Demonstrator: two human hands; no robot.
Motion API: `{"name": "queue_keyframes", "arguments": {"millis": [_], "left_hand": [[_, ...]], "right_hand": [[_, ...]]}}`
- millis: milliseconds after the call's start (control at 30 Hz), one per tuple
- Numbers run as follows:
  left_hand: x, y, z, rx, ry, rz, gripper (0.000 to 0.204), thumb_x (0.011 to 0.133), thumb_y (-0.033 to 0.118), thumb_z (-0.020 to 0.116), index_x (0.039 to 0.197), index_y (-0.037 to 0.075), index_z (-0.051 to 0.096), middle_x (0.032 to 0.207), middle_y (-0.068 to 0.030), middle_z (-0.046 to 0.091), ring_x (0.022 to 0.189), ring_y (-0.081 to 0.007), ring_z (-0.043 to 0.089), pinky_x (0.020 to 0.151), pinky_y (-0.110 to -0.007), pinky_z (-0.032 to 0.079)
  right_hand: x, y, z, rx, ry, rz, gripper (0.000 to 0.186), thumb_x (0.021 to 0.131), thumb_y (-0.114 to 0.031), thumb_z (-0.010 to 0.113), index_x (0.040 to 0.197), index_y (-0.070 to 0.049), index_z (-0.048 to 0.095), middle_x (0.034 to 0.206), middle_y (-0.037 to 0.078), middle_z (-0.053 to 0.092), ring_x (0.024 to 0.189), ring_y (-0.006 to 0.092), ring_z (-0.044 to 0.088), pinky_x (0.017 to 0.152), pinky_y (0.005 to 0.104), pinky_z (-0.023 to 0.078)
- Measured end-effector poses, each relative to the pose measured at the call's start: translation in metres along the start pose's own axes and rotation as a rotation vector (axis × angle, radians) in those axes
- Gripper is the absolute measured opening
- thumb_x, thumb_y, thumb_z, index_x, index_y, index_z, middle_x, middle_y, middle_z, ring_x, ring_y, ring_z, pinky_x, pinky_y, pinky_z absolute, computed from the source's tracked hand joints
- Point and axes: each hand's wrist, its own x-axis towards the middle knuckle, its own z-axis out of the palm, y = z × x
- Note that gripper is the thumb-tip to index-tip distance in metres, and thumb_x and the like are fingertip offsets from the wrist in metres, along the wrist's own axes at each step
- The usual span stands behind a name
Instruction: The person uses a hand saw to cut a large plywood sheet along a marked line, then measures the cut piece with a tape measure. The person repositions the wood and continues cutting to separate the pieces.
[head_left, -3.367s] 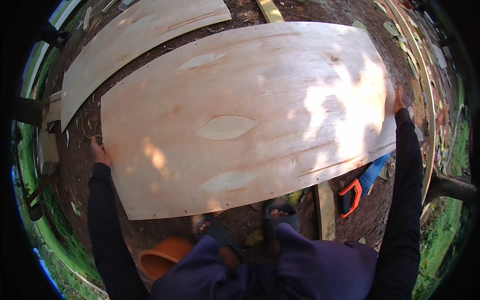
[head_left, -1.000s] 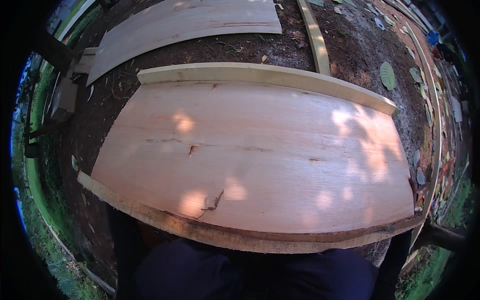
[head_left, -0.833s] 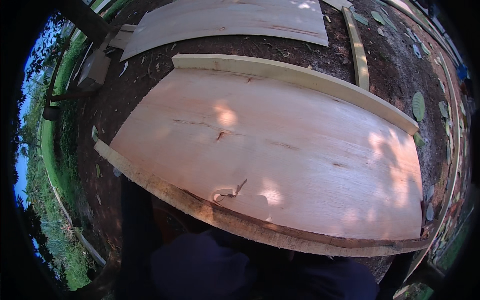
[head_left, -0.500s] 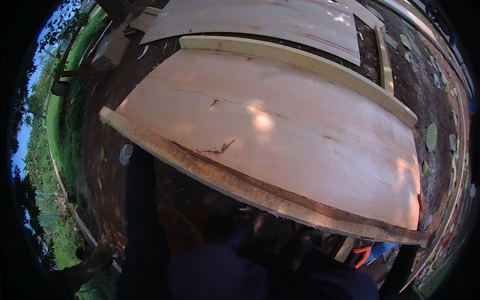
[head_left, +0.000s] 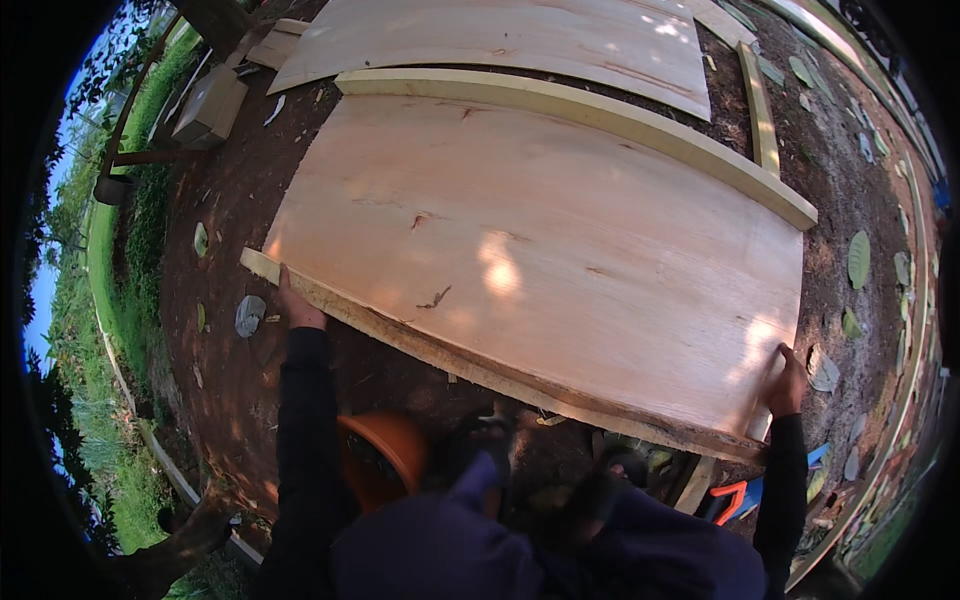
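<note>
A wide pale plywood panel (head_left: 540, 250) lies across the view in front of me, with a light twig resting on its face. Along its near edge runs a rough-sawn wooden batten (head_left: 500, 372) with dark bark on one side. My left hand (head_left: 302, 305) is closed around this batten close to its left end, thumb side up. At the panel's right edge, close to the near corner, my right hand (head_left: 786, 385) grips the plywood, its fingers partly hidden. A second, smoother batten (head_left: 590, 113) stands along the far edge.
Beyond lies another plywood sheet (head_left: 500, 45), with a narrow wooden strip (head_left: 760, 110) at its right. An orange bucket-like container (head_left: 385, 455) sits by my legs. An orange-handled saw (head_left: 730, 500) lies at lower right. A box (head_left: 210, 108) stands far left; leaves litter the soil.
The near batten and panel have dropped away from me, looking smaller, and the batten's ends sit further inward. Both hands, hidden before, now show at the panel's sides.
</note>
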Motion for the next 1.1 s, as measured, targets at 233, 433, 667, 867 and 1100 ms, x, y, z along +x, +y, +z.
{"name": "queue_keyframes", "arguments": {"millis": [233,433,667,867,1100], "left_hand": [[-0.007,-0.004,-0.002,0.148,-0.088,-0.223,0.059,0.108,0.048,0.044,0.151,0.008,0.046,0.15,-0.0141,0.053,0.136,-0.0349,0.054,0.114,-0.053,0.044],[-0.012,0.003,-0.02,0.395,-0.142,-0.154,0.062,0.103,0.049,0.059,0.15,0.01,0.049,0.148,-0.01,0.056,0.131,-0.0313,0.056,0.111,-0.051,0.045],[-0.062,0.034,0.002,0.138,-0.039,-0.451,0.066,0.1,0.051,0.063,0.151,0.012,0.048,0.147,-0.0146,0.055,0.135,-0.0369,0.052,0.112,-0.059,0.042],[-0.081,0.041,0.013,0.391,0.01,-0.525,0.071,0.096,0.048,0.066,0.15,0.006,0.047,0.152,-0.0158,0.047,0.139,-0.0312,0.045,0.113,-0.05,0.037],[-0.088,0.052,0.045,0.78,-0.135,-0.073,0.076,0.098,0.048,0.06,0.153,0.001,0.039,0.155,-0.0204,0.039,0.145,-0.0295,0.034,0.116,-0.043,0.031]], "right_hand": [[0.038,-0.008,-0.029,0.018,0.16,-0.051,0.048,0.077,-0.007,0.071,0.124,0.001,0.066,0.085,0.026,0.067,0.079,0.0419,0.067,0.071,0.0493,0.052],[0.091,-0.014,-0.041,0.566,0.226,0.392,0.034,0.093,-0.027,0.071,0.121,-0.008,0.071,0.075,0.02,0.066,0.073,0.0409,0.067,0.068,0.0488,0.052],[0.11,-0.02,-0.052,0.03,0.063,0.373,0.039,0.096,-0.038,0.067,0.131,-0.02,0.071,0.091,0.021,0.072,0.094,0.041,0.07,0.087,0.0474,0.054],[0.093,0.005,-0.073,0.183,0.288,0.402,0.053,0.093,-0.05,0.066,0.116,-0.004,0.077,0.105,0.019,0.077,0.104,0.034,0.073,0.093,0.041,0.055],[-0.025,0.079,-0.171,0.399,0.613,0.558,0.045,0.096,-0.041,0.069,0.113,0.0,0.076,0.094,0.007,0.076,0.084,0.0166,0.07,0.077,0.0325,0.054]]}}
